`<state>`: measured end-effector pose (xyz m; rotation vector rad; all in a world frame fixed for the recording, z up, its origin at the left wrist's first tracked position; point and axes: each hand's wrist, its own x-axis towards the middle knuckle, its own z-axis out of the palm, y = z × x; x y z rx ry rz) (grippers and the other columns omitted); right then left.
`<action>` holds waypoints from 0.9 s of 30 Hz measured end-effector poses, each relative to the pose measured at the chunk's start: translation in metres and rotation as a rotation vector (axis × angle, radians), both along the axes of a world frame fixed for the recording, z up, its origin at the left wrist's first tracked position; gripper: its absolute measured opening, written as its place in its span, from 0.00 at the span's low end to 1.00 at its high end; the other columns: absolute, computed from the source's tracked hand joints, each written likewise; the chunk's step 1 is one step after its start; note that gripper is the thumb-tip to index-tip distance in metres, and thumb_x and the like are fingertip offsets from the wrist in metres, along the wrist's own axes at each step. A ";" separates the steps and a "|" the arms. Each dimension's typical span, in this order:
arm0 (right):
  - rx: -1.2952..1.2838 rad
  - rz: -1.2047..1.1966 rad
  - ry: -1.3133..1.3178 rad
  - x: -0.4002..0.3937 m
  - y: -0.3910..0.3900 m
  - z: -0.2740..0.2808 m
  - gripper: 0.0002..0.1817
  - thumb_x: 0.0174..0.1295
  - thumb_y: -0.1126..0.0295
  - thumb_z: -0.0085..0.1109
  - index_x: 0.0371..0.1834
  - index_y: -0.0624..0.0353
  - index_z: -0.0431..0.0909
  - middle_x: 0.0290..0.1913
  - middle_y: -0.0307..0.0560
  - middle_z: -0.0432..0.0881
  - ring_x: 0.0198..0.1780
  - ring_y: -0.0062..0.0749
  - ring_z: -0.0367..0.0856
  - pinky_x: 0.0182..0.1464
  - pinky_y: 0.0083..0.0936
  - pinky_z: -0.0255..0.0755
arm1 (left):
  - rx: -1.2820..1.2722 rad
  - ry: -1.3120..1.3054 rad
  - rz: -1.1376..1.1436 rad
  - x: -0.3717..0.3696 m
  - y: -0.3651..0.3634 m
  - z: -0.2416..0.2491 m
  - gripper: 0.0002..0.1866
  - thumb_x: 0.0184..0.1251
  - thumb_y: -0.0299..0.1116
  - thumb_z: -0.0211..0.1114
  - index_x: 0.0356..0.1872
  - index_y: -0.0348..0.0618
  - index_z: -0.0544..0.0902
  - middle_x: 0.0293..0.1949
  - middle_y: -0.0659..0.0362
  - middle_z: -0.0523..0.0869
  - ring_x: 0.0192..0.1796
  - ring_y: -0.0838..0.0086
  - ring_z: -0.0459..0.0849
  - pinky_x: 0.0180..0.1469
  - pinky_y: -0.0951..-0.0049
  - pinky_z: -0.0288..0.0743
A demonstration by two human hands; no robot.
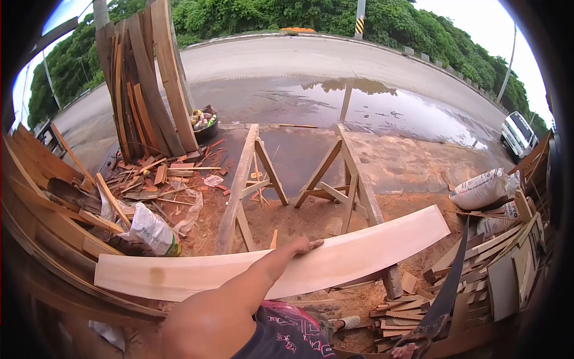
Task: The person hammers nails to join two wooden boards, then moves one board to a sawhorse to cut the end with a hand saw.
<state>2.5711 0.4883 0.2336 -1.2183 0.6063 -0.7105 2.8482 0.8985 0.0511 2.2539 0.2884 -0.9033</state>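
Note:
A long, pale wooden board (pixel 359 254) lies across two wooden sawhorses. My left hand (pixel 306 245) is closed at its far edge, near the middle, with the fingers partly hidden. At the bottom right, my right hand (pixel 406 351) is closed round the handle of a handsaw (pixel 445 296). The saw's dark blade points up and away, to the right of the board and apart from it. The left sawhorse (pixel 237 188) and the right sawhorse (pixel 363 179) stand under the board.
Upright planks (pixel 143 84) lean at the left above scattered offcuts. Near them are a black basin (pixel 206 127) and a white sack (pixel 152 229). Stacked wood pieces (pixel 409 314) and another sack (pixel 480 188) are at the right. Beyond are a wet road and a white vehicle (pixel 519 134).

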 end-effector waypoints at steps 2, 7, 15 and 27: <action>-0.011 0.034 0.014 0.012 0.006 0.005 0.15 0.77 0.60 0.57 0.31 0.50 0.67 0.18 0.28 0.56 0.18 0.14 0.55 0.23 0.18 0.57 | 0.061 -0.158 -0.015 -0.007 -0.004 -0.004 0.55 0.63 0.80 0.49 0.62 0.28 0.78 0.68 0.34 0.74 0.71 0.43 0.72 0.73 0.50 0.62; -0.036 0.116 0.015 0.036 0.016 0.014 0.15 0.77 0.60 0.56 0.31 0.50 0.67 0.18 0.28 0.56 0.18 0.15 0.55 0.23 0.18 0.57 | 0.148 -0.649 -0.125 -0.112 0.000 0.007 0.44 0.69 0.68 0.56 0.75 0.45 0.64 0.74 0.41 0.60 0.78 0.45 0.55 0.77 0.43 0.47; -0.051 0.329 -0.047 0.079 0.036 0.025 0.14 0.77 0.61 0.56 0.32 0.51 0.67 0.19 0.28 0.56 0.18 0.15 0.55 0.23 0.18 0.57 | 0.890 -0.350 1.456 -0.434 0.212 -0.036 0.44 0.66 0.57 0.65 0.76 0.42 0.60 0.77 0.39 0.55 0.79 0.43 0.51 0.76 0.38 0.43; -0.093 0.615 -0.001 0.114 0.069 0.017 0.20 0.77 0.61 0.54 0.24 0.50 0.64 0.19 0.31 0.56 0.17 0.18 0.58 0.25 0.21 0.60 | -0.319 -0.835 2.400 -0.424 0.292 -0.063 0.46 0.68 0.64 0.65 0.64 0.22 0.73 0.61 0.42 0.81 0.57 0.56 0.85 0.56 0.56 0.85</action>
